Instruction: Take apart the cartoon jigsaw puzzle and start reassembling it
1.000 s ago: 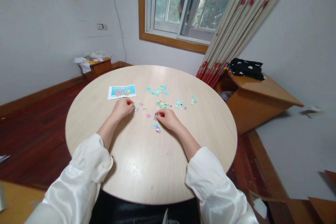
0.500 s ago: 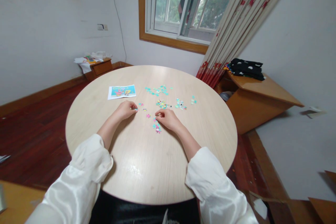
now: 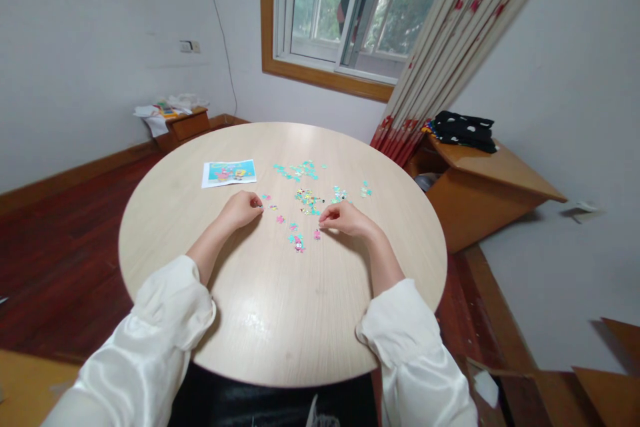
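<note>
My left hand [image 3: 244, 208] rests on the round table with its fingertips pinched on a small jigsaw piece [image 3: 261, 206], mostly hidden by them. My right hand [image 3: 346, 218] has its thumb and fingers closed together just above a pink jigsaw piece [image 3: 317, 234]; what lies between them, if anything, is hidden. Between the hands, a few joined pieces [image 3: 299, 244] form a pink figure with eyes. Loose near it are a pink piece [image 3: 280, 219] and a pink-and-cyan piece [image 3: 293, 227]. A printed picture [image 3: 230, 173] of cartoon figures lies beyond my left hand.
Cyan pieces [image 3: 299, 170] are spread farther back, with a yellowish pile [image 3: 307, 200] before them. More pale pieces [image 3: 367, 189] lie to the right. Past the round table [image 3: 280, 320] stand a wooden cabinet [image 3: 480, 187] and a curtain [image 3: 440, 47].
My right hand has moved right, away from the joined pieces, and a pink piece shows beside its fingertips. My left hand stays nearly in place. The view has shifted slightly.
</note>
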### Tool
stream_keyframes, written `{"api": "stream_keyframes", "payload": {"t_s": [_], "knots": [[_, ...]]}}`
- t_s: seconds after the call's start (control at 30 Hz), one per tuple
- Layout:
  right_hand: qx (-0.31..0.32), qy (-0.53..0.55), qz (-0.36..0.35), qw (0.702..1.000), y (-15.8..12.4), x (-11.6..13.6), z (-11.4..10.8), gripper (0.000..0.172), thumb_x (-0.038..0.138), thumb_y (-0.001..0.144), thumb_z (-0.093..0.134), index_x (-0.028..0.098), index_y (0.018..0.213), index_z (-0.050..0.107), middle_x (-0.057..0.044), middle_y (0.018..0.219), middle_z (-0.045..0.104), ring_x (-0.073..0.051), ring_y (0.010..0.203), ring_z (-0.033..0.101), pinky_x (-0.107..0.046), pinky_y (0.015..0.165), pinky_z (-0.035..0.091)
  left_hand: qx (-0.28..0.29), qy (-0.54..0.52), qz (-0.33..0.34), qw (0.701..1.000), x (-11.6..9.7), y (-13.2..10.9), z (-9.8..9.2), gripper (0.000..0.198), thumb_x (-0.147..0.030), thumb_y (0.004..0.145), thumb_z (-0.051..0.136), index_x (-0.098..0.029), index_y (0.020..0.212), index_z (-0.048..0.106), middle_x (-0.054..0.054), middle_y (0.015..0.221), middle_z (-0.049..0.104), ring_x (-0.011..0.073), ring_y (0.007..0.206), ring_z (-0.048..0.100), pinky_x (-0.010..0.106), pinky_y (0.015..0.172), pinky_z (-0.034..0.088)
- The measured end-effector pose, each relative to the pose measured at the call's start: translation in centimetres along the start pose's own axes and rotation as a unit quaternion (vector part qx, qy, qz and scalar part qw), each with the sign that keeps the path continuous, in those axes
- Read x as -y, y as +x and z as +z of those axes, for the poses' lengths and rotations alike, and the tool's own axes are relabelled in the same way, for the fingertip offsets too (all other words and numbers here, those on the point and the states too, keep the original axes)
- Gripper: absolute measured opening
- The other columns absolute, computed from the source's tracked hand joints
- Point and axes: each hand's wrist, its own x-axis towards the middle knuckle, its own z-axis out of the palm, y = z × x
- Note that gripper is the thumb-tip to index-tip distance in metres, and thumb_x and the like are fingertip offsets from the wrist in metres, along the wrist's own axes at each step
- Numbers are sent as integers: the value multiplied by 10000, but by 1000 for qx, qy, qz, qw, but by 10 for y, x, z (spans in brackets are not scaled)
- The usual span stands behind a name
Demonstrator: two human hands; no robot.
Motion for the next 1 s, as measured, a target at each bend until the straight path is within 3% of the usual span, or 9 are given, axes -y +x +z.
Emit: {"api": "stream_keyframes", "payload": {"t_s": [0.17,0.33,0.63,0.7,0.77,0.83,0.9,1.0], "knots": [[70,1,-7,998,-1,3,6,189,204,595,717,134,755,644,48,571,526,-80,525,462,-229,518,336,-22,-14,-8,1000,1,2,2,125,-251,708,596,-169,728,688,86,761,702,214,720,620,279,620,399],[83,-44,-2,996,0,4,9,117,165,603,696,141,696,629,57,558,506,-70,513,436,-224,501,312,-63,-27,-8,998,0,2,3,100,-200,692,577,-169,685,672,80,723,688,213,692,604,279,609,384],[72,-28,-16,997,1,4,11,97,194,609,671,141,682,638,53,525,503,-70,492,430,-217,490,311,-102,-81,-14,991,-9,-1,1,128,-200,690,569,-193,564,592,49,626,644,204,638,572,278,601,366],[11,-3,-29,1000,3,4,9,101,228,643,641,142,695,644,40,531,520,-77,493,436,-222,496,319,-108,-87,-19,990,-11,-2,0,186,-241,712,565,-196,532,550,39,591,617,194,613,554,280,591,351],[-121,26,-48,991,6,1,3,121,252,677,599,145,706,647,19,567,556,-92,526,464,-230,525,349,-120,-88,-21,989,-12,-3,-2,231,-266,728,556,-199,512,509,32,578,595,186,607,543,279,591,343],[-281,41,-53,957,8,-5,-7,135,259,687,573,146,701,647,0,604,584,-111,568,487,-244,563,378,-135,-89,-19,987,-13,-3,-2,241,-271,731,551,-201,509,486,28,583,588,183,620,543,276,603,348],[-403,42,-34,914,9,-15,-18,144,258,684,563,144,696,649,-8,611,588,-124,582,492,-256,583,389,-147,-96,-16,984,-12,-3,-3,210,-269,721,557,-199,534,493,27,611,600,183,643,551,273,622,362],[-477,29,4,878,7,-32,-32,165,260,687,554,138,705,663,-12,602,591,-136,575,494,-270,599,395,-156,-111,-20,981,-11,-3,-3,114,-254,693,567,-194,603,531,33,676,630,188,675,565,274,648,385]]}}
